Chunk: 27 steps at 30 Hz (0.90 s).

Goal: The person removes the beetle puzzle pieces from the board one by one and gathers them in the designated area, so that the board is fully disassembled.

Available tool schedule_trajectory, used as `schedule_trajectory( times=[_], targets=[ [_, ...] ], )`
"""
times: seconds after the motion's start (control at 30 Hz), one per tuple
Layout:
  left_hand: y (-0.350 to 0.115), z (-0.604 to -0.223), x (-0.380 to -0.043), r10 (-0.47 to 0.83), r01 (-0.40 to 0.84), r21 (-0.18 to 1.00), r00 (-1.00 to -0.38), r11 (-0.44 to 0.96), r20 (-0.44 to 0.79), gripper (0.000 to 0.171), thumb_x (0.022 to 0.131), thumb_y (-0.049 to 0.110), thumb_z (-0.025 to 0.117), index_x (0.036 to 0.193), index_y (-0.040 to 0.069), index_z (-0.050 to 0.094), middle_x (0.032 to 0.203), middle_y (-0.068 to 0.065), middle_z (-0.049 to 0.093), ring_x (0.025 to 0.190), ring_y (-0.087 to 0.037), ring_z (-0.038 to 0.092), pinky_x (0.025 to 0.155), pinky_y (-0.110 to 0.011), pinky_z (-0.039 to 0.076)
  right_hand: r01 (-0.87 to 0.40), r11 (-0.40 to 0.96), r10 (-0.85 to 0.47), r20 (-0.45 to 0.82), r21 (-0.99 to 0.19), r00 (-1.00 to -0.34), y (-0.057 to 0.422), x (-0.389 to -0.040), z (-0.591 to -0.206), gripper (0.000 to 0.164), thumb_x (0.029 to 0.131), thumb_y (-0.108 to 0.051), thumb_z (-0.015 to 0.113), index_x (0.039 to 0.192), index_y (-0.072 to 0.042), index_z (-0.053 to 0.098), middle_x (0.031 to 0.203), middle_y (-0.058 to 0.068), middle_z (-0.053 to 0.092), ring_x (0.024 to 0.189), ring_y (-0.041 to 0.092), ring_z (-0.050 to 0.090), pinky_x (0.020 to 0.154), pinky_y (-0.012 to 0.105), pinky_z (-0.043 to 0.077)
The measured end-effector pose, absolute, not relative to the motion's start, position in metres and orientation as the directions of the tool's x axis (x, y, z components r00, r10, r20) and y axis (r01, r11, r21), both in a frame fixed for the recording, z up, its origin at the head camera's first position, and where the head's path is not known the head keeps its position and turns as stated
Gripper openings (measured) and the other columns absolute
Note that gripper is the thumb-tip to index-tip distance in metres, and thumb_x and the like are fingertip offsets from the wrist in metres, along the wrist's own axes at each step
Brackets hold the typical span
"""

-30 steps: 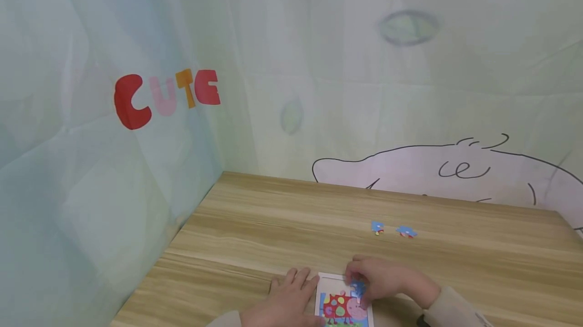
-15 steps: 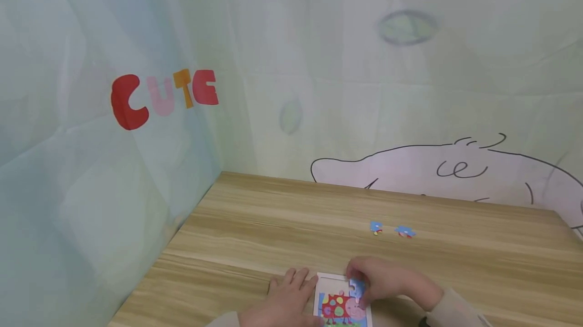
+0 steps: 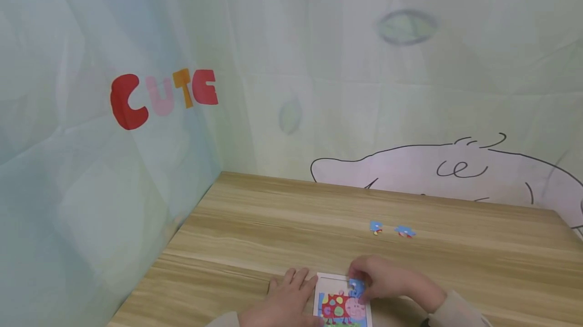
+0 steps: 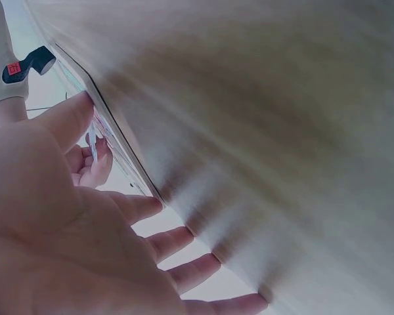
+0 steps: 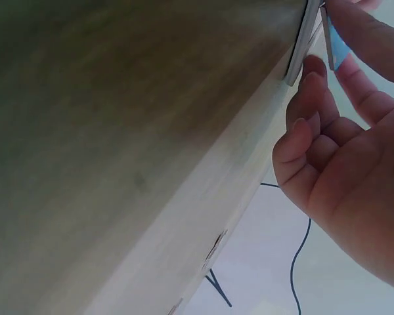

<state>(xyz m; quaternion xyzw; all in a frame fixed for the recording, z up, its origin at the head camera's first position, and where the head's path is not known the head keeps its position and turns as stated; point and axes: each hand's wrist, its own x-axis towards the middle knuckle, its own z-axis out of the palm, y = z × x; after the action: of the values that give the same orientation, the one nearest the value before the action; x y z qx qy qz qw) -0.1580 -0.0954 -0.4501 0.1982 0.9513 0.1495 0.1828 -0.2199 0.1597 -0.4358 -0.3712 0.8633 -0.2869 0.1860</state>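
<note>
In the head view, a white-rimmed puzzle tray (image 3: 334, 276) lies at the table's front, its lower part cut off by the view. A ladybug picture (image 3: 338, 311) with a pink face fills the lower part in view; bare backing shows at the upper left. My right hand (image 3: 384, 280) pinches a blue puzzle piece (image 3: 356, 287) at the tray's upper right corner. That piece is tilted between thumb and finger in the right wrist view, where a blue strip (image 5: 339, 47) of it shows. My left hand (image 3: 288, 300) rests on the table with fingers spread, fingertip and thumb at the tray's left rim.
Two loose blue puzzle pieces lie farther back on the wood-grain table (image 3: 255, 215): a smaller one (image 3: 375, 227) and, to its right, a wider one (image 3: 405, 231). Fabric walls with CUTE lettering (image 3: 129, 101) stand along the table's left and back edges.
My right thumb has drawn up slightly off the ladybug's face, and the blue piece has shifted a little within the corner. The left hand keeps its place.
</note>
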Motion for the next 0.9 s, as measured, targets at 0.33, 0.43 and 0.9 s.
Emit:
schedule_trajectory(
  times=[0.33,0.43,0.9],
  targets=[
    [-0.095,-0.449,-0.158,0.439,0.340,0.341,-0.855,0.877,-0.277,0.085,0.083,0.062,0.061,0.148,0.012,0.039,0.152,-0.016,0.034,0.139,-0.043,0.029,0.098,-0.072,0.026,-0.541,0.491,-0.786,-0.080,-0.683,-0.613,0.166,-0.222,-0.436,0.020,0.083,-0.010,0.071,0.101,-0.018,0.066,0.092,-0.014,0.064,0.081,-0.001,0.055,0.074,0.023,0.050],
    [-0.095,-0.449,-0.158,0.434,0.333,0.343,-0.856,0.878,-0.281,0.085,0.083,0.062,0.061,0.148,0.012,0.039,0.152,-0.016,0.034,0.139,-0.043,0.028,0.098,-0.073,0.025,-0.539,0.465,-0.795,-0.063,-0.702,-0.603,0.170,-0.224,-0.436,0.016,0.087,-0.010,0.066,0.101,-0.019,0.068,0.092,-0.015,0.064,0.083,-0.001,0.056,0.074,0.024,0.050],
    [-0.093,-0.450,-0.158,0.424,0.332,0.325,-0.863,0.886,-0.276,0.084,0.082,0.062,0.062,0.147,0.013,0.040,0.152,-0.014,0.035,0.139,-0.041,0.029,0.099,-0.072,0.025,-0.503,0.431,-0.756,0.004,-0.749,-0.654,0.204,-0.240,-0.419,0.017,0.097,-0.012,0.056,0.109,-0.007,0.067,0.102,-0.003,0.067,0.090,0.005,0.058,0.077,0.026,0.049]
  ],
)
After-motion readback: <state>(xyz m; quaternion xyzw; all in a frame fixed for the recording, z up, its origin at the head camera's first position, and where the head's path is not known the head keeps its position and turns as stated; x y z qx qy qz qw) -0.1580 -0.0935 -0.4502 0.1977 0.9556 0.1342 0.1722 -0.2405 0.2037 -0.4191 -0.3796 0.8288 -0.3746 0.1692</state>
